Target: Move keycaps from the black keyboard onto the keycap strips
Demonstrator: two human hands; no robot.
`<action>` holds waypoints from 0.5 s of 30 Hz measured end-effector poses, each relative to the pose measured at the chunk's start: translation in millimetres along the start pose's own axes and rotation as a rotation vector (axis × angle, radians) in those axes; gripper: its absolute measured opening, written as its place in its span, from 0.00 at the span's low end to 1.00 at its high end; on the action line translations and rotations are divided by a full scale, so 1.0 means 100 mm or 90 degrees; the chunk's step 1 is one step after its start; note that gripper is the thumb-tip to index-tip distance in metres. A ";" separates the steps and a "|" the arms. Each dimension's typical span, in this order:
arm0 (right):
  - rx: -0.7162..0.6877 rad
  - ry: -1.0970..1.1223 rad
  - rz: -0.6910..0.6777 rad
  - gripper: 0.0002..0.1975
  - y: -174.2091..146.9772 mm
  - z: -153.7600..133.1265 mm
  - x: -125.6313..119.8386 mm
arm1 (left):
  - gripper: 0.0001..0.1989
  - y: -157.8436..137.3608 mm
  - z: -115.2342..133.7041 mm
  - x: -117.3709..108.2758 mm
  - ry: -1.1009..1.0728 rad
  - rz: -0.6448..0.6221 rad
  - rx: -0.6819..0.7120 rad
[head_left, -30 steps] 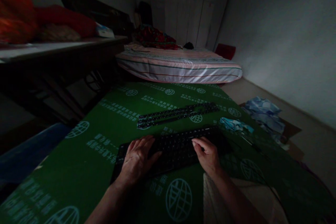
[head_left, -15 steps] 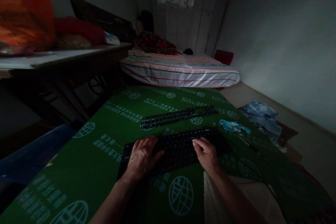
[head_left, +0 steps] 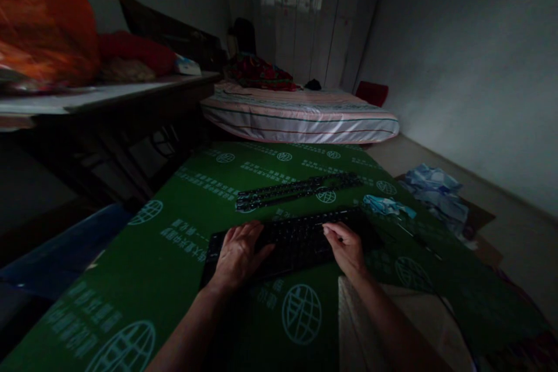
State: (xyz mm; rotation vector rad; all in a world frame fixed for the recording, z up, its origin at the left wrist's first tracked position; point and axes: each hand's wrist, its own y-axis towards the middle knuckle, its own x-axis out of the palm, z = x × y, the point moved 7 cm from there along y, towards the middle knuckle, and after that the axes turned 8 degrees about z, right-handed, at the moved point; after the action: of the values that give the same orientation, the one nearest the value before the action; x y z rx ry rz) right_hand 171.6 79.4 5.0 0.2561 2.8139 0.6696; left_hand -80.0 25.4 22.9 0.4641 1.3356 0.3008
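Your left hand (head_left: 239, 254): spread, gripping nothing, on the left end of the black keyboard (head_left: 296, 244), green counter (head_left: 270, 331) beneath. Your right hand (head_left: 349, 250): fingers (head_left: 339, 228) bunched over it, grip untellable. Apparent step: fingertip work; next calls for steady bracing.

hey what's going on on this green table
A person's left hand lies spread on the left part of a black rectangular keyboard, while the right hand, thumb and fingertips close together, is over its right part; whether it pinches anything is too dark to tell. Beyond the keyboard, rows of small black key-like pieces lie on the green printed table cover, with a crumpled light-blue cloth to the right.
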 end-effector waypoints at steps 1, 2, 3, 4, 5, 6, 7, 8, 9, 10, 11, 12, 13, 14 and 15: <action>0.040 0.028 0.007 0.10 0.01 0.04 -0.02 | 0.24 0.00 0.00 0.00 -0.001 -0.001 0.000; 0.084 0.054 0.017 0.11 0.01 0.09 -0.03 | 0.25 0.00 0.01 0.00 -0.002 -0.002 0.000; 0.128 0.080 0.030 0.12 0.01 0.13 -0.06 | 0.25 0.00 0.01 0.00 -0.003 -0.002 0.001; 0.168 0.103 0.046 0.14 0.02 0.16 -0.08 | 0.25 0.00 0.01 0.00 -0.004 -0.003 0.001; 0.201 0.122 0.063 0.15 0.02 0.19 -0.10 | 0.25 0.00 0.01 0.01 -0.005 -0.003 0.002; 0.225 0.138 0.078 0.16 0.02 0.20 -0.12 | 0.25 0.00 0.00 0.01 -0.006 -0.002 0.003; 0.240 0.152 0.090 0.17 0.02 0.20 -0.14 | 0.25 0.00 0.00 0.01 -0.007 -0.002 0.003; 0.248 0.165 0.098 0.17 0.03 0.19 -0.16 | 0.25 0.00 0.00 0.01 -0.007 -0.001 0.004; 0.254 0.176 0.104 0.17 0.03 0.17 -0.17 | 0.25 0.00 0.00 0.01 -0.007 0.000 0.004; 0.258 0.184 0.110 0.18 0.04 0.16 -0.18 | 0.24 0.00 0.00 0.01 -0.008 0.001 0.004; 0.263 0.190 0.115 0.18 0.04 0.15 -0.20 | 0.24 0.00 0.00 0.00 -0.007 0.001 0.003; 0.267 0.196 0.119 0.18 0.04 0.14 -0.20 | 0.24 -0.01 0.00 0.00 -0.007 0.002 0.003; 0.270 0.200 0.122 0.18 0.04 0.14 -0.21 | 0.24 -0.01 0.00 -0.01 -0.007 0.001 0.004; 0.273 0.203 0.123 0.17 0.03 0.14 -0.21 | 0.24 -0.01 0.01 -0.01 -0.008 -0.001 0.005; 0.274 0.206 0.123 0.17 0.03 0.14 -0.22 | 0.24 -0.01 0.01 -0.01 -0.009 -0.002 0.006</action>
State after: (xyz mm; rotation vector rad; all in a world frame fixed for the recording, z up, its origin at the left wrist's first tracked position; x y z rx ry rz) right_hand 196.4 83.3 -1.1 0.5434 3.2545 0.1352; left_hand -79.3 24.1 23.7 0.4713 1.3247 0.2872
